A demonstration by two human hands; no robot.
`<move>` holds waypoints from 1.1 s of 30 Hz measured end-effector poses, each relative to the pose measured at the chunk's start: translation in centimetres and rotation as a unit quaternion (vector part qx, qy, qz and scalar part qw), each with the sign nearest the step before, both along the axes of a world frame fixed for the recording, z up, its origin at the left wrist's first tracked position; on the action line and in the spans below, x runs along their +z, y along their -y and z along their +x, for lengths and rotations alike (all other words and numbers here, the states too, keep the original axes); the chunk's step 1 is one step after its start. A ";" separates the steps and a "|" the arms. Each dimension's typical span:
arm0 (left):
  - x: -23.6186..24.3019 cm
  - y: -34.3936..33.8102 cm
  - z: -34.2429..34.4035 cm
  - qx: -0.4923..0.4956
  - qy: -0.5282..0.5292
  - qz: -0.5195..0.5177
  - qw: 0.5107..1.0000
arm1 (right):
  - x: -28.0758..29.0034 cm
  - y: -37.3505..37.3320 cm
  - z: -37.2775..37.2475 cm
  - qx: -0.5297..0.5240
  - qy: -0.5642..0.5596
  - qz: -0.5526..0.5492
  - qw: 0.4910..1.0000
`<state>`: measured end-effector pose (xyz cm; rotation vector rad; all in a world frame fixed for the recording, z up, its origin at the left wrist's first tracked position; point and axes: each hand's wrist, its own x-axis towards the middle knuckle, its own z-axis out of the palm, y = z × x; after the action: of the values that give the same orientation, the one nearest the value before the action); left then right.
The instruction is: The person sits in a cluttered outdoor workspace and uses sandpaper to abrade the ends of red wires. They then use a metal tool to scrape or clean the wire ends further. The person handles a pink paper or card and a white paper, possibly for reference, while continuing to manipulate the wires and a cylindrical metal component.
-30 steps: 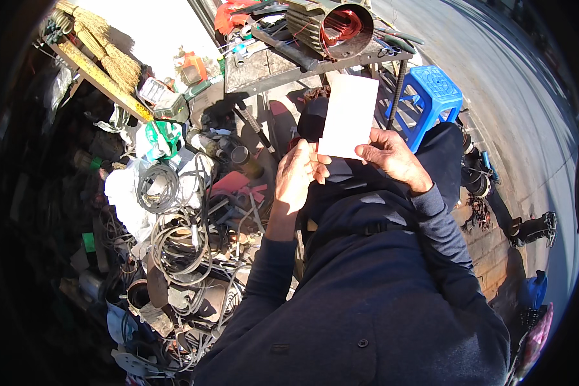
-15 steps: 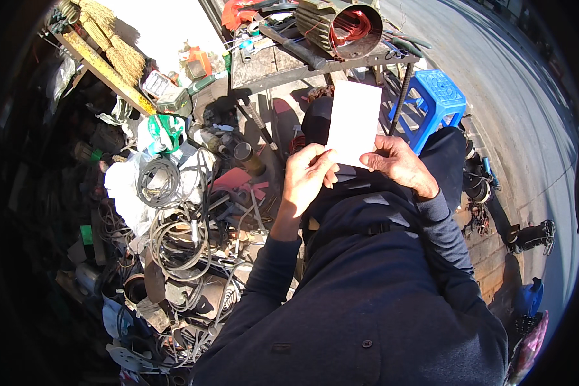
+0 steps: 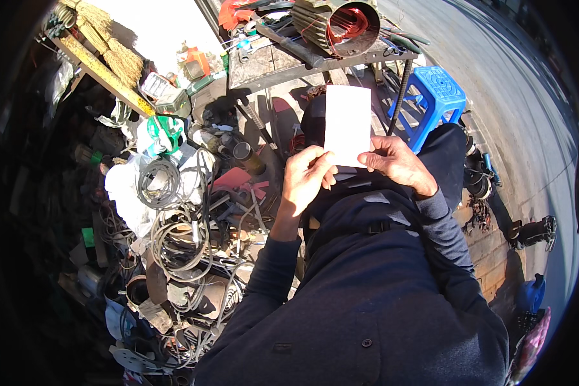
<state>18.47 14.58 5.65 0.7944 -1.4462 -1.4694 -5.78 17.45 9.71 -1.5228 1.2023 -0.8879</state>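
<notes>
Above my lap a white sheet of paper (image 3: 348, 123) stands nearly upright, glaring in the sun. My left hand (image 3: 307, 172) pinches its lower left corner between thumb and fingers. At the lower right edge my right hand (image 3: 397, 163) grips it, thumb in front and fingers curled behind. No marks can be made out on its bright face. Just beyond the sheet is a work table (image 3: 270, 78), bearing a finned motor housing (image 3: 341, 29) with red wire inside its round opening.
A blue plastic stool (image 3: 436, 96) stands right of the table. Coiled cables (image 3: 177, 248), bags and scrap parts are heaped on the ground at my left. A straw broom (image 3: 119, 58) lies behind a yellow bar (image 3: 103, 74) at the far left. Pavement (image 3: 534, 148) runs along the right.
The paper has turned slightly anticlockwise, its top edge shifting left and a little lower. Both hands keep their hold and have barely moved.
</notes>
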 end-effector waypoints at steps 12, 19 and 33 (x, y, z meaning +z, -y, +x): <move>-0.3 -0.1 0.0 0.026 -0.059 0.012 0.998 | 0.2 -0.2 -0.4 0.005 0.062 0.034 0.998; -0.6 0.1 0.6 0.034 -0.086 0.024 0.995 | -0.3 -0.2 -0.7 0.006 0.153 0.051 0.987; -0.6 0.0 0.1 0.037 -0.072 0.027 0.996 | -0.4 -0.2 0.7 -0.027 0.094 0.041 0.994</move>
<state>18.58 14.62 5.01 0.7511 -1.2618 -1.4826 -5.08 17.67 9.28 -1.3151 1.1328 -0.9845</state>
